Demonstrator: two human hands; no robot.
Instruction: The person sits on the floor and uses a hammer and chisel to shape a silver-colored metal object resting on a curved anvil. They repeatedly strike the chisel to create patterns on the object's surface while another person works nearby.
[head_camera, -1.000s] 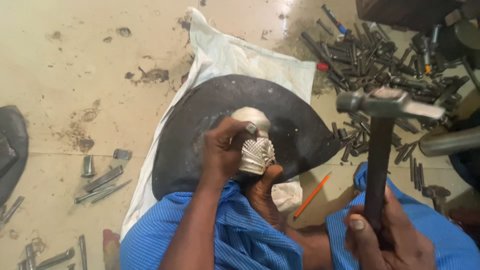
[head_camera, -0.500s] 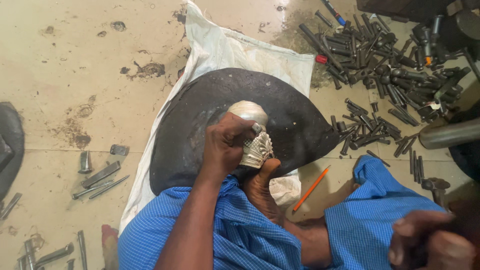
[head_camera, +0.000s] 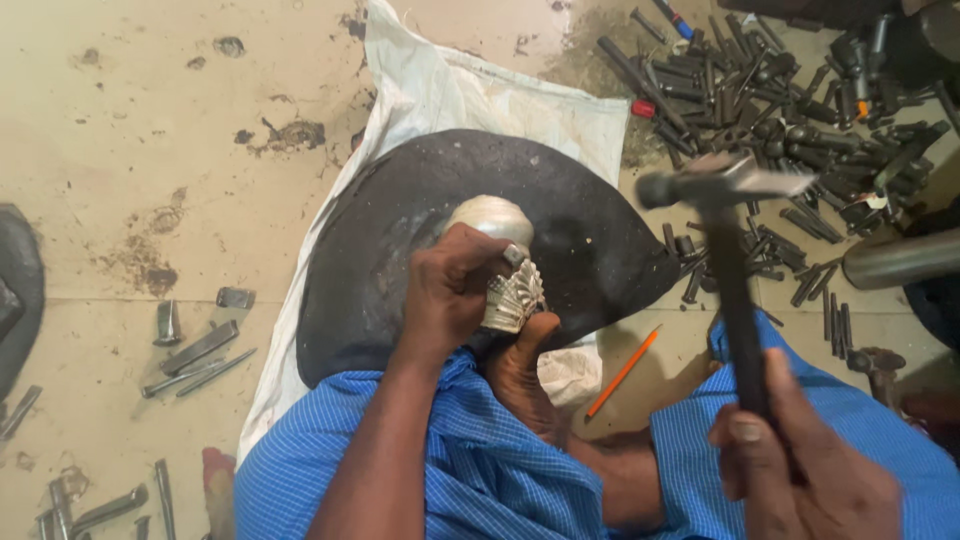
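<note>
My left hand (head_camera: 452, 296) grips a small metal punch whose top (head_camera: 514, 255) shows above the fingers. It rests on a silvery embossed metal piece (head_camera: 508, 290) with a rounded dome and ribbed pattern. The piece sits on a large black domed block (head_camera: 590, 240), steadied by a bare foot (head_camera: 525, 370). My right hand (head_camera: 800, 470) is closed around the dark handle of a hammer (head_camera: 722, 190), whose blurred head is raised to the right of the piece, above the floor.
A white sack (head_camera: 450, 90) lies under the block. A heap of dark steel punches and chisels (head_camera: 790, 100) covers the floor at upper right. More loose tools (head_camera: 195, 350) lie at left. An orange pencil (head_camera: 622, 372) lies by my blue-clad knees.
The hammer dropped out of view with my right hand half a second ago and is now raised again at right. My left hand stays on the piece.
</note>
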